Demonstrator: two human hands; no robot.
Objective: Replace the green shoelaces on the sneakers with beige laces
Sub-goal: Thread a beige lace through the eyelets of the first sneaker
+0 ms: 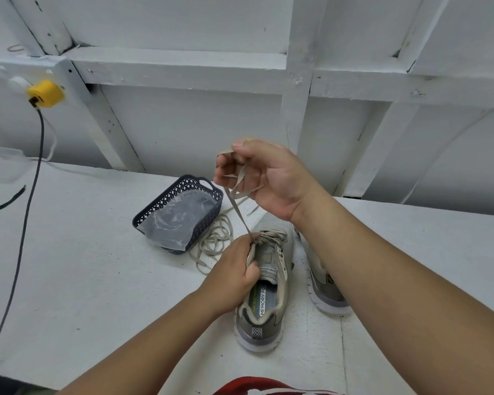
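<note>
Beige lace [241, 212] held in both hands, left [234, 269] gripping the sneaker [268, 280]; right forearm hides the second sneaker [325, 292].

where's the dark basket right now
In the head view, the dark basket sits on the white table left of the sneaker, with loose laces piled between them.

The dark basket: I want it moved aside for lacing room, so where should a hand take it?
By the cut-out handle at the dark basket's far end, reached from above. The plastic bag fills the inside, and loose laces lie against its right side.
</note>
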